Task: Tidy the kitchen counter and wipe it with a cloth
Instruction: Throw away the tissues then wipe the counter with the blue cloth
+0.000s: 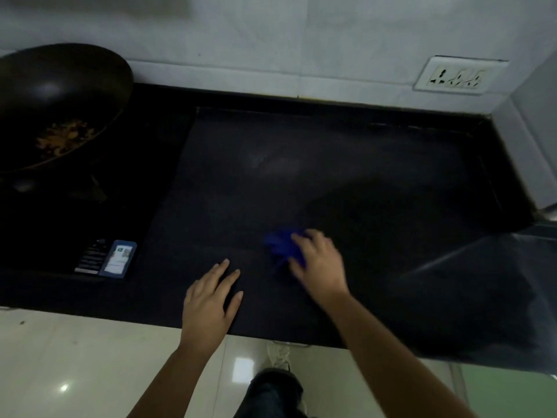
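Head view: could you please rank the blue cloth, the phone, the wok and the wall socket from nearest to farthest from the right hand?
1. Blue cloth, under the right hand.
2. Phone, left.
3. Wall socket, far right.
4. Wok, far left.

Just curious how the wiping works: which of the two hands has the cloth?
The right hand has it: its fingers lie on the bunched blue cloth. The left hand rests flat and empty on the black counter, beside it.

Blue cloth (281,245) on the black counter (376,176); dark wok (60,101) far left, white tiled wall (301,40), pale glossy floor (75,363).
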